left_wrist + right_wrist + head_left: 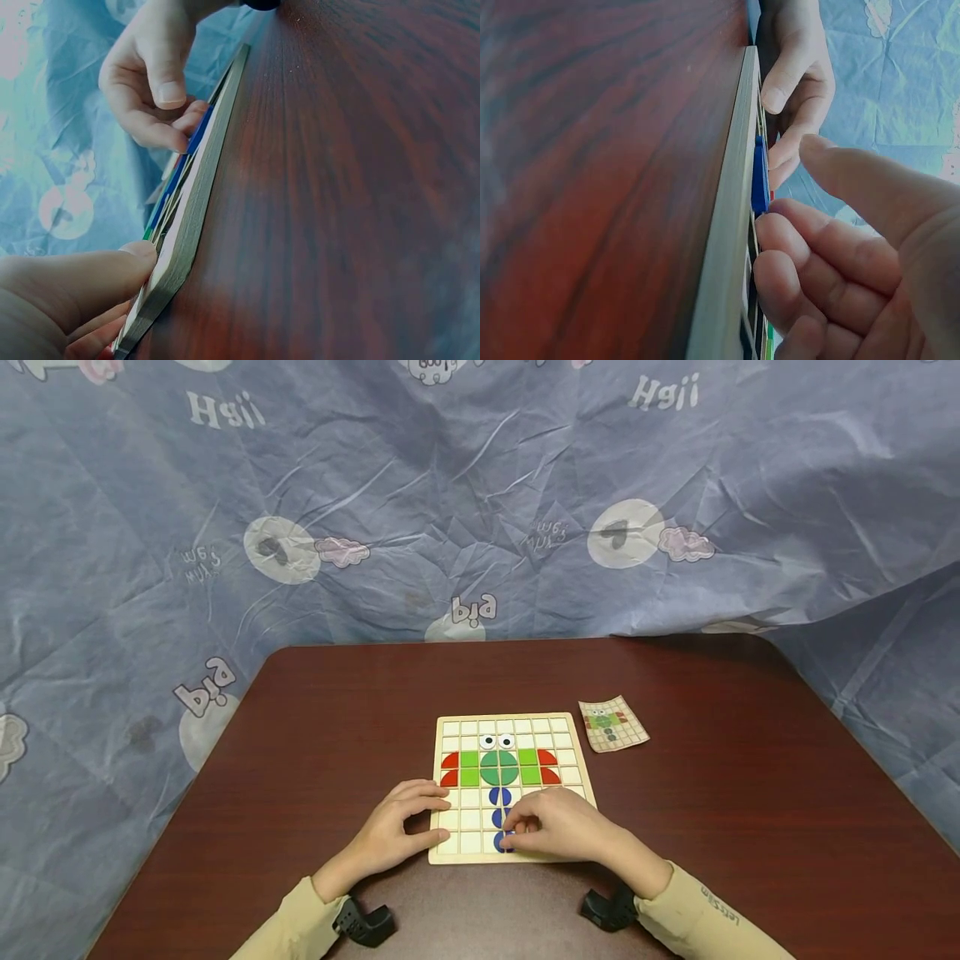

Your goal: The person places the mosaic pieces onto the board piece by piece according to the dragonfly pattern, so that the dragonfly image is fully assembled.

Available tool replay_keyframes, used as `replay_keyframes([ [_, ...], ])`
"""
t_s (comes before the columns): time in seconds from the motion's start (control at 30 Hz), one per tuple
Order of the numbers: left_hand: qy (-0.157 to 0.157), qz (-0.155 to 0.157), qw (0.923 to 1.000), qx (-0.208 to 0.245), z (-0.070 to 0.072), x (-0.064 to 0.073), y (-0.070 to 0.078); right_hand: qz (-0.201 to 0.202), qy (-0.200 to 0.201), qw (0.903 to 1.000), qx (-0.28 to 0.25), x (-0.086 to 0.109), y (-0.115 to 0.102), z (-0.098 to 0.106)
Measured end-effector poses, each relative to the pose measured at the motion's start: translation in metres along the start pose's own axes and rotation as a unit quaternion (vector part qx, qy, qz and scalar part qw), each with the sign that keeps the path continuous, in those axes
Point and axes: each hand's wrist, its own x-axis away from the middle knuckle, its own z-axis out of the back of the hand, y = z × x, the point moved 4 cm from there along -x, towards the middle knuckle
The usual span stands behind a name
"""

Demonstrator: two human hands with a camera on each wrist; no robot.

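A square wooden grid board point(459, 850) lies on the table with coloured pieces in its cells. My left hand point(390, 827) rests at the board's left edge, its thumb and fingertips on the rim and nearby cells. My right hand point(562, 825) is over the lower middle, fingertips beside the lowest blue half-round pieces point(498, 842). In the right wrist view, the right thumb point(855, 169) stands apart from the bent fingers, which are right at a blue piece point(760, 176); nothing shows between them. Above are green round pieces point(498, 768), green squares point(469, 768), red pieces point(449, 770) and eye pieces point(488, 741).
A small card point(613, 724) printed with a similar coloured figure on a grid lies beyond the board's right side. The dark red-brown table point(337, 718) reaches back to a blue printed cloth point(450, 527). Black devices point(363, 922) are on both wrists.
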Motion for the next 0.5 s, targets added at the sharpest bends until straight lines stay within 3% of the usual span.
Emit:
replay_keyframes([
  [0.27, -0.013, 0.007, 0.9999, 0.000, 0.002, -0.002, -0.001, -0.014, -0.022, 0.9992, -0.031, 0.000, 0.005, 0.003],
  [0.5, -0.015, 0.007, 0.9990, -0.040, 0.008, -0.010, 0.004, -0.018, -0.023, 0.9994, -0.017, -0.002, 0.012, 0.016],
])
